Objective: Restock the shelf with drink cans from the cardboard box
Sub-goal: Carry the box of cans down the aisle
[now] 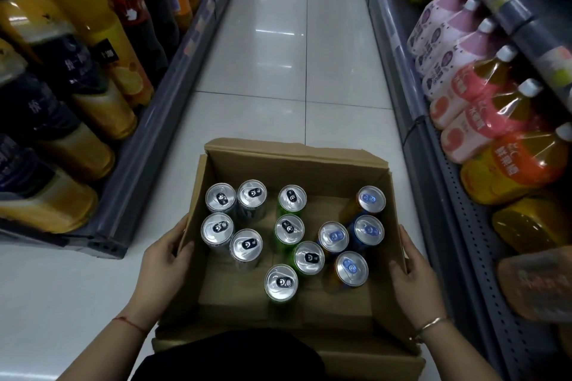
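An open cardboard box (309, 161) is held in front of me above the aisle floor. Several drink cans stand upright inside it: dark cans (220, 198) at the left, green cans (289, 228) in the middle, blue and orange cans (369, 230) at the right. My left hand (165, 255) grips the box's left wall, with the thumb over the rim. On the opposite wall, my right hand (413, 272) grips the same way. Both hands hold the box and no can.
A low shelf (148, 145) at the left carries large orange-juice and dark bottles. A shelf (433, 164) at the right holds pink, orange and yellow bottles in shrink-wrapped packs. The white tiled aisle floor (278, 71) runs ahead between them.
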`<state>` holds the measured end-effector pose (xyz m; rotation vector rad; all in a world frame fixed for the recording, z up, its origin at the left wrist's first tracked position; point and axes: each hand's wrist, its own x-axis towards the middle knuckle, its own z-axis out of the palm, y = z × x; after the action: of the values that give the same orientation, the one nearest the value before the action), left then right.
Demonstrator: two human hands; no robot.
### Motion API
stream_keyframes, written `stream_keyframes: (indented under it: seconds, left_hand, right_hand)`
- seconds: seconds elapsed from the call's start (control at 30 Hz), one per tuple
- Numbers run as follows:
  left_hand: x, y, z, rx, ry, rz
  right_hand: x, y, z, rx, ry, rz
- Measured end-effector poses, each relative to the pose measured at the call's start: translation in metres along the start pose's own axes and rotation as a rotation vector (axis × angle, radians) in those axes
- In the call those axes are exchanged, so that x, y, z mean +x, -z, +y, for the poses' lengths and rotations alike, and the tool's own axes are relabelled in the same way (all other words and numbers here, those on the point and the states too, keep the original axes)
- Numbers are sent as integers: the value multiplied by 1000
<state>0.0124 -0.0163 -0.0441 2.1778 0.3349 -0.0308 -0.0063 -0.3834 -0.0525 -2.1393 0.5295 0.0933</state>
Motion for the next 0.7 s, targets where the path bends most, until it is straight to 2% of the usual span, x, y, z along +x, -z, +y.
stream_keyframes:
  seconds: [0.23, 0.53, 0.7]
  left_hand:
    - [6, 69, 99, -47, 12, -45]
    - [13, 188, 291, -46, 41, -13]
    - [35, 246, 397, -53, 16, 21]
  right_hand:
    - [-1, 68, -92, 52, -10, -48]
    - [-4, 199, -274, 42, -7, -55]
    - [5, 266, -389, 49, 78, -56]
